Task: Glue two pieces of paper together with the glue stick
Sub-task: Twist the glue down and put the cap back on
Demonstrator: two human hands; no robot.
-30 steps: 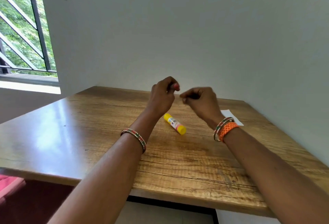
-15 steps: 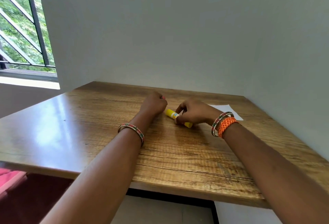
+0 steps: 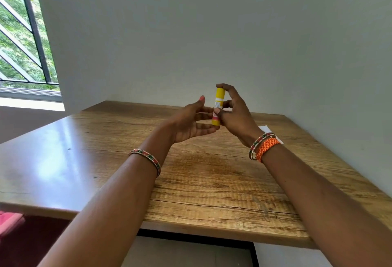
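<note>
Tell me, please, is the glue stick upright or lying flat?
Upright: the glue stick stands vertical in the right hand, off the table.

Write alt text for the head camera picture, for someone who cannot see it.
A person's right hand holds a yellow glue stick upright above a wooden table, the open left hand beside its lower end. White paper shows behind the right wrist.

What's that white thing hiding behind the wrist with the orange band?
A sheet of white paper lies on the wooden table behind the right hand. Only a corner and a sliver show; the wrist covers the rest, so whether there are two sheets cannot be told.
</note>
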